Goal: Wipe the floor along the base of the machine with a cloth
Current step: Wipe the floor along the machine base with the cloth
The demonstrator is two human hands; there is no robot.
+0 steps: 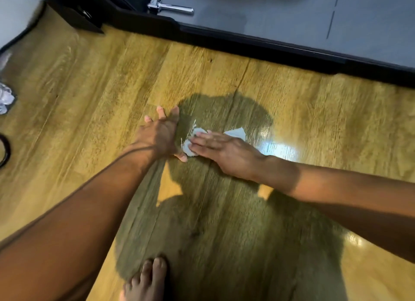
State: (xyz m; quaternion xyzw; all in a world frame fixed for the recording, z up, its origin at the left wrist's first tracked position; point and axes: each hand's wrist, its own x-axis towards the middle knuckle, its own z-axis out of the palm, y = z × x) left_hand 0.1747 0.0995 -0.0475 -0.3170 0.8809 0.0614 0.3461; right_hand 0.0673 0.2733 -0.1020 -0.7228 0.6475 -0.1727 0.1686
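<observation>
Mostly hidden cloth [190, 148]: a small pale grey piece lying flat on the floor, covered through its middle by the right hand; 1 frayed end with loose threads shows past the fingertips, and 1 corner sticks out on the far side of the hand.
Right hand [224, 150]: palm down on the cloth, fingers straight and close together, pointing toward the person's left; it presses rather than grips.
Left hand [160, 135]: flat on the bare floor just beside the cloth, fingers straight and spread, holding nothing; its thumb tip lies at the cloth's near edge, apparently touching it.
Floor [89, 87]: yellow-brown wood-look planks, with the person's shadow around both hands and bright glare to the right of the right wrist.
Machine [258, 43]: its dark base strip runs along the far side, grey panel above it; the cloth and the 2 hands are well apart from it, out on the open floor.
Chrome handle [171, 8]: on the machine at the top of the view.
Foot [148, 278]: bare, at the bottom edge.
Left margin: a black cable [21, 32] and a crumpled white wad [5, 97].
</observation>
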